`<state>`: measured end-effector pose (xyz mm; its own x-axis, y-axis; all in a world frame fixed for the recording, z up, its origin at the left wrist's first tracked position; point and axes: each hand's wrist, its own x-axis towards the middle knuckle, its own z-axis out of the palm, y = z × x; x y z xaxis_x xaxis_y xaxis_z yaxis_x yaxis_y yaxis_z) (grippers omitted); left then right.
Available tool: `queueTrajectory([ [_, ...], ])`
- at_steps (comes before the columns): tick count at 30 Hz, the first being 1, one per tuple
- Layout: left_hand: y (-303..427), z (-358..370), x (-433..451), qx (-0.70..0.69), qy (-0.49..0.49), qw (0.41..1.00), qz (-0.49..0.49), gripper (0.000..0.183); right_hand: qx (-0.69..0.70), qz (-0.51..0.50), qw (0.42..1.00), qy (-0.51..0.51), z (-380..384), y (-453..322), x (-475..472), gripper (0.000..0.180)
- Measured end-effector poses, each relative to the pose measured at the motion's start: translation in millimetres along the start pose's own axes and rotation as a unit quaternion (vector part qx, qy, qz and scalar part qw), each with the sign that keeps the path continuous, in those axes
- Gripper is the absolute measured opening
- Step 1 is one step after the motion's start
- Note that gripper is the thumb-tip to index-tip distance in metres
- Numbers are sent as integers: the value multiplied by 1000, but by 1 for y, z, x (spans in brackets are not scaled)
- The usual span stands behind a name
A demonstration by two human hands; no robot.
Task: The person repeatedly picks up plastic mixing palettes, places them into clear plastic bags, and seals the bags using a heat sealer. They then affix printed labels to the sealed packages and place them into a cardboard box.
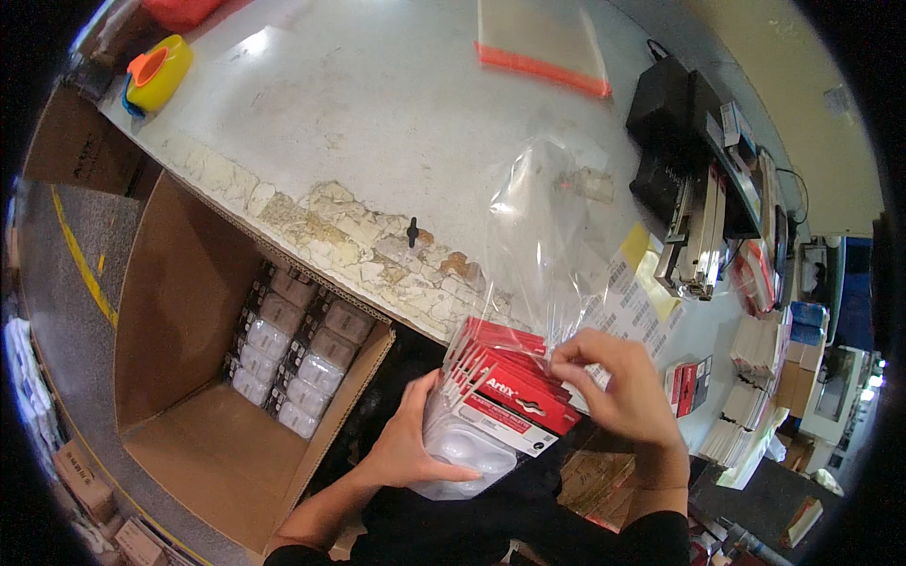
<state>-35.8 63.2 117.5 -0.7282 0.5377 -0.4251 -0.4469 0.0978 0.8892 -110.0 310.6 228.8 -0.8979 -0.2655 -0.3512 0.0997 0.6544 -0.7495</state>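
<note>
My left hand (407, 442) grips a stack of white plastic mixing palettes (467, 453) with red Artix header cards (520, 396), its thumb across the front palette. The stack is tilted over the table's near edge. My right hand (619, 385) pinches the film of a clear plastic bag (534, 212) at the upper right of the cards. The bag stretches from the top of the cards out over the table. How far the cards sit inside the film cannot be told.
Left of me, an open cardboard box (205, 396) holds rows of packed palettes (304, 375). A bag sealer-like machine (694, 233), barcode label sheets (626, 297) and card stacks (750, 368) lie to the right. Clear bags with a red edge (545, 49) and a yellow tape dispenser (161, 74) are farther off.
</note>
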Motion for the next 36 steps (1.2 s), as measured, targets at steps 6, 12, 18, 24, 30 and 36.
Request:
queueTrajectory([
  [6,4,16,3,78,68,984,146,132,-172,-35,977,124,70,24,8,13],
  [12,0,10,0,92,31,994,49,133,-143,-120,965,182,94,55,13,14],
  [18,-3,15,-5,91,74,992,54,133,54,-174,969,165,79,45,6,20],
  [24,2,19,-7,227,53,961,147,106,41,-106,972,207,85,39,24,15],
  [30,9,19,-3,204,64,971,105,98,187,-85,962,178,85,35,27,11],
  [36,12,19,-2,224,63,969,87,96,80,-236,963,99,76,43,7,29],
])
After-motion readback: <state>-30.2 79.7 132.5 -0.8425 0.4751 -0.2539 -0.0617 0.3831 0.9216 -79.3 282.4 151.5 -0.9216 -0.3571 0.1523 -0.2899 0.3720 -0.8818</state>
